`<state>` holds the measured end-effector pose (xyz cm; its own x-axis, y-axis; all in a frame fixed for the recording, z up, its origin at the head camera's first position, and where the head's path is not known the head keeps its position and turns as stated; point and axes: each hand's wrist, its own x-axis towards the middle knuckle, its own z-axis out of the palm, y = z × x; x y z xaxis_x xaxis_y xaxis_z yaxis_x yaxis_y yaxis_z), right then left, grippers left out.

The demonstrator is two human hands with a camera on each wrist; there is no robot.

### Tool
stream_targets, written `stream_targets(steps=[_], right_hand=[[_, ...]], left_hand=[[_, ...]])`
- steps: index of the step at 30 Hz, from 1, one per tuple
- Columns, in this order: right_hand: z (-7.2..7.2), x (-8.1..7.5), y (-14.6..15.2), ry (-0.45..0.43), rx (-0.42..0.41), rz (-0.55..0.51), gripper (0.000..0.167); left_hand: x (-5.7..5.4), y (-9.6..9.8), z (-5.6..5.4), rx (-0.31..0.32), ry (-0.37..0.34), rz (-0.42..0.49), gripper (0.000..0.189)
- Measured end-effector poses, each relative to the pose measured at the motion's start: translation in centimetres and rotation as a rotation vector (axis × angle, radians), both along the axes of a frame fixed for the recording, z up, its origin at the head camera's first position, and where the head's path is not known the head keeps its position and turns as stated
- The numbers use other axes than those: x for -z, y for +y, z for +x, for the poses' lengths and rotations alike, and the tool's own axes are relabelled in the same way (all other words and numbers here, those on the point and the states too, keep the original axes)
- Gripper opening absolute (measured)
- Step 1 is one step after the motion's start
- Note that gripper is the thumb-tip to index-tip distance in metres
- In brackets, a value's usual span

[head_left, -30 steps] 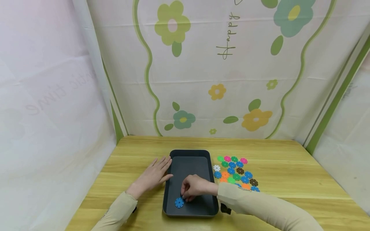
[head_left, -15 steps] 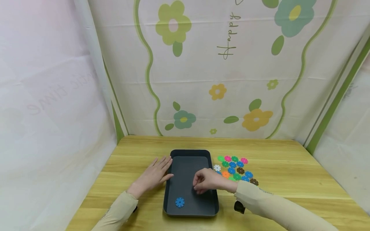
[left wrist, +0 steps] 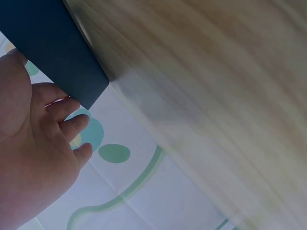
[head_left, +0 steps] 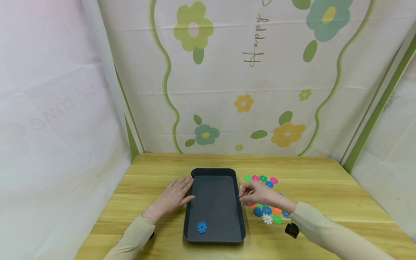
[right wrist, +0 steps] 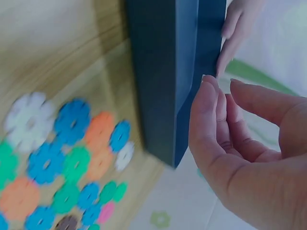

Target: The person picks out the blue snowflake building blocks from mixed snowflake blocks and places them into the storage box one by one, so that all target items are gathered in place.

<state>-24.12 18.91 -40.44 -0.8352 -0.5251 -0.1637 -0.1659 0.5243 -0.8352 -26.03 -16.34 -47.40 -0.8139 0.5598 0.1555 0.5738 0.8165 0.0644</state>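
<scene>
A dark rectangular tray point(head_left: 214, 202) lies on the table, with one blue notched plastic disc point(head_left: 199, 227) flat near its front left corner. My left hand point(head_left: 172, 196), fingers extended, rests against the tray's left rim; the left wrist view shows the fingertips at the tray wall point(left wrist: 62, 52). Over the tray's right edge hovers my right hand point(head_left: 258, 194), its fingers loosely bent. In the right wrist view a gap shows between thumb and index finger, and nothing is held. Beneath and beside it lie several notched discs, including a white disc point(right wrist: 29, 120) and a green disc point(right wrist: 76, 164).
The loose discs spread over the wooden table point(head_left: 318, 202) right of the tray, in blue, orange, green, pink, brown and white; my right hand covers some in the head view. A flower-printed cloth point(head_left: 224, 79) hangs behind the table, with cloth sides left and right.
My right hand has left the blue disc in the tray and moved right and away, to the tray's right edge near the loose discs. The left hand has stayed at the rim.
</scene>
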Motion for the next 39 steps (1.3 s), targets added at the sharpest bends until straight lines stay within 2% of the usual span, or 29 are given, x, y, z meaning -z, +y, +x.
stream_targets(steps=[8,19,26,30,34,39], right_hand=[[-0.2,0.4,4.1,0.014,0.075,-0.001,0.018],[-1.4,0.5,8.3,0.084,0.222,0.072,0.019],[-2.4,1.6,10.3,0.108,0.283,0.157,0.019],[-2.9,2.5,11.8,0.145,0.276,0.19,0.022],[-3.6,3.6,13.2,0.202,0.23,0.23,0.023],[-3.9,4.4,14.3,0.187,0.202,0.268,0.023]], left_hand=[[0.0,-0.1,0.1,-0.001,-0.022,0.008,0.068],[0.0,-0.3,0.0,-0.006,-0.017,0.0,0.069],[-0.1,-0.3,0.2,-0.008,-0.015,-0.012,0.069],[-0.1,-0.2,0.2,-0.008,-0.012,-0.009,0.069],[0.0,-0.2,0.1,-0.008,-0.013,-0.012,0.069],[0.1,-0.2,0.0,-0.007,-0.019,-0.01,0.069]])
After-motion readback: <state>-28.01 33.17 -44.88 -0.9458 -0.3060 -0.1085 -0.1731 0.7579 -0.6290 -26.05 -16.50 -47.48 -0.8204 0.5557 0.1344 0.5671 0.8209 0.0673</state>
